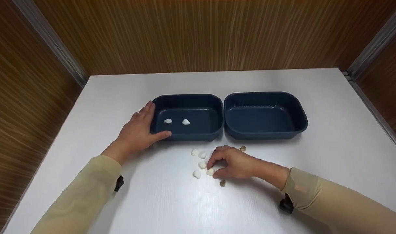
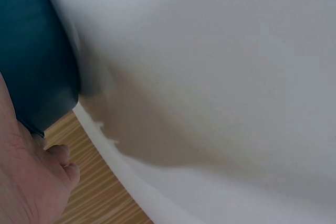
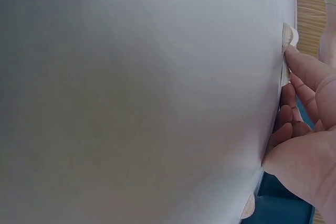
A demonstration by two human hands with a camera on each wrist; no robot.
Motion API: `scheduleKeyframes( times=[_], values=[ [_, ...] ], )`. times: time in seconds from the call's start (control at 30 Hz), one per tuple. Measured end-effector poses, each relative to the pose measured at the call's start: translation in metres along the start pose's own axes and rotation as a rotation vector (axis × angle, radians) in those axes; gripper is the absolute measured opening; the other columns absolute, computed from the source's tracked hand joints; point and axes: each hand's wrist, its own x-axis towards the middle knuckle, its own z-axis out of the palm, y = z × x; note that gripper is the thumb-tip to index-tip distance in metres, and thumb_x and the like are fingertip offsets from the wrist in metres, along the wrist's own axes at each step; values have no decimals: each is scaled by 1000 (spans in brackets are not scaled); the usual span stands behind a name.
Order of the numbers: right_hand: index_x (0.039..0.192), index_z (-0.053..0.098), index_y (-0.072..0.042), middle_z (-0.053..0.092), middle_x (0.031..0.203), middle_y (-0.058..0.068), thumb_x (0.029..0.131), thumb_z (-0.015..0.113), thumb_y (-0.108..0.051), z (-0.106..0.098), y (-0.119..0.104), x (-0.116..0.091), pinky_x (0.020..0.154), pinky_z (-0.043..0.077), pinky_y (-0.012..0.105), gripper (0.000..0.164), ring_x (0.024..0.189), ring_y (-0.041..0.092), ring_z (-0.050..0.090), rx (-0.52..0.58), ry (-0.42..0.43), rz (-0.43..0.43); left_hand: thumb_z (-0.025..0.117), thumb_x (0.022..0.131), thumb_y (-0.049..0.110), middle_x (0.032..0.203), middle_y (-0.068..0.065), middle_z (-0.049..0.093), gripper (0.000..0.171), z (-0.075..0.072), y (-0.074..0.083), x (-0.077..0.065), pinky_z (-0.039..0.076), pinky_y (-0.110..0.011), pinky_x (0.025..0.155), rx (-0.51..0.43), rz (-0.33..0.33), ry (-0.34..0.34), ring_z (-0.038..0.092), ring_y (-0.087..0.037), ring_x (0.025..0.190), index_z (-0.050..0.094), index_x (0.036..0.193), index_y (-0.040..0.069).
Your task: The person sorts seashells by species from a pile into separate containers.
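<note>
My left hand (image 1: 137, 131) rests against the left end of a dark blue container (image 1: 188, 137), its fingers along the side and its thumb over the front rim. Two white shells, a left one (image 1: 167, 121) and a right one (image 1: 185, 122), lie inside. In front of the containers, my right hand (image 1: 235, 162) pinches a whitish shell (image 1: 210, 172) between thumb and index finger, low at the tabletop. Several white shells (image 1: 197, 174) lie just left of those fingertips. Two brown ribbed shells lie close to this hand, one nearer shell (image 1: 222, 183) and one farther shell (image 1: 243, 148).
A second dark blue container (image 1: 266, 135) stands right beside the first, with bare floor showing. Both are on a white table (image 1: 152, 201). Wood-grain panels (image 1: 211, 35) rise behind the table and at its left and right sides.
</note>
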Motion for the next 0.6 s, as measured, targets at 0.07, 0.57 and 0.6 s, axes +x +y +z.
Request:
scheduleKeyframes(
  times=[0.07,0.57,0.6],
  values=[
    [104,80,-14,71,107,-3,85,88,-6,0,0,0,98,45,35,22,108,18,61,7,-2,0,49,91,88,179,-9,0,124,0,0,0,8,-51,131,-2,5,2,6,-29,164,2,170,5],
    [102,79,-16,75,102,-7,88,84,-4,2,-3,-1,93,41,35,19,103,21,57,74,-15,55,47,90,90,179,-9,-1,125,1,0,1,9,-51,131,13,1,-7,8,-30,164,1,170,5],
    [102,78,-16,75,101,-7,89,84,-4,2,-3,-1,93,41,35,19,102,22,57,74,-15,56,47,90,90,179,-9,-1,125,1,0,1,9,-51,131,14,3,-6,7,-30,164,1,170,5]
  ],
)
